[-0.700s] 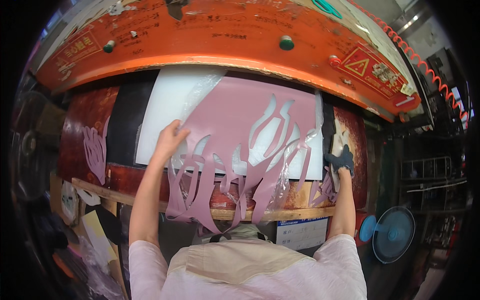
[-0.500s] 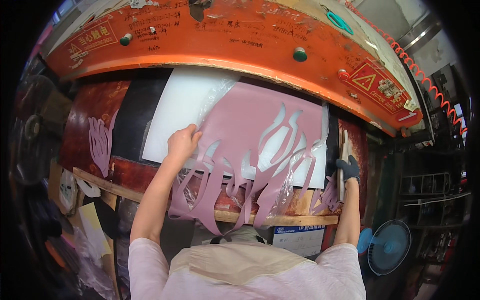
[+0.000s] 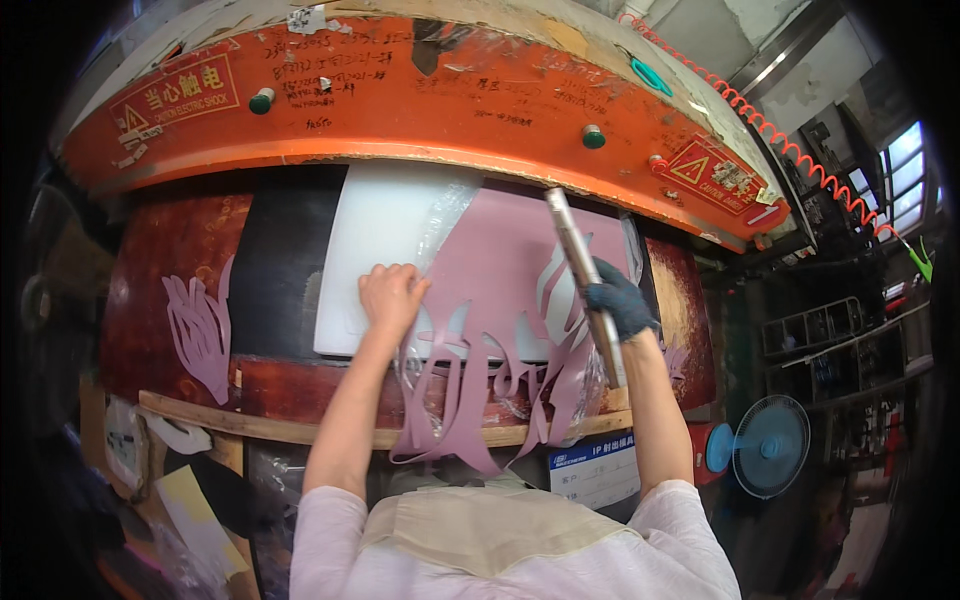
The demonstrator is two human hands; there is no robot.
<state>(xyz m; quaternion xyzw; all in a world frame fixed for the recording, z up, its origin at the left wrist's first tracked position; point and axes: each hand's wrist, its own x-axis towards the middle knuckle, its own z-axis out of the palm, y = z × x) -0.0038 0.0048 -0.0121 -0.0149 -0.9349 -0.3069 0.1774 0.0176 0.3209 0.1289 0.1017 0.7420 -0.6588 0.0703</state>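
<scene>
A pink sheet (image 3: 490,235) with curved cut-outs lies on a white cutting board (image 3: 385,215), clear plastic film showing along its edges. Its slit strips hang over the front edge of the bench. My bare left hand (image 3: 393,297) is closed at the sheet's left edge, fingers bent; the fingertips are partly hidden. In my right hand (image 3: 620,298), which wears a dark glove, is a long, narrow cutting die (image 3: 583,275), seen edge-on. It is held tilted above the right part of the sheet, over the cut-outs.
The orange press beam (image 3: 430,100) spans the far side, above the board. Pink cut pieces (image 3: 200,335) lie at the left on the reddish bench, and more scraps (image 3: 676,360) at the right. A wooden strip (image 3: 270,425) edges the front. A blue fan (image 3: 770,445) stands at the lower right.
My right hand has brought the cutting die from the bench's right side leftward over the sheet. My left hand remains at the sheet's left edge. The view has shifted slightly.
</scene>
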